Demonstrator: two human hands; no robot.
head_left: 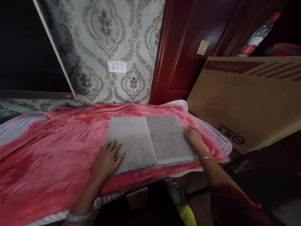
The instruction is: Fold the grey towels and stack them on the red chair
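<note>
A grey towel [134, 142] with a soft nap lies folded on a pink plush blanket [58, 150]. Its left panel looks lighter and overlaps the darker right panel, which carries a small embroidered mark. My left hand [108, 160] rests on the towel's lower left edge, palm down and fingers spread. At the towel's right edge is my right hand [194, 136], one finger stretched forward and the others partly hidden beneath the hand. Neither hand lifts the cloth.
Behind the blanket is a patterned wall with a paper label [117, 66] reading 277. A dark screen [33, 50] stands at the left. On the right are a dark red door panel [181, 47], a large cardboard box [244, 97] and a plastic bottle [255, 40].
</note>
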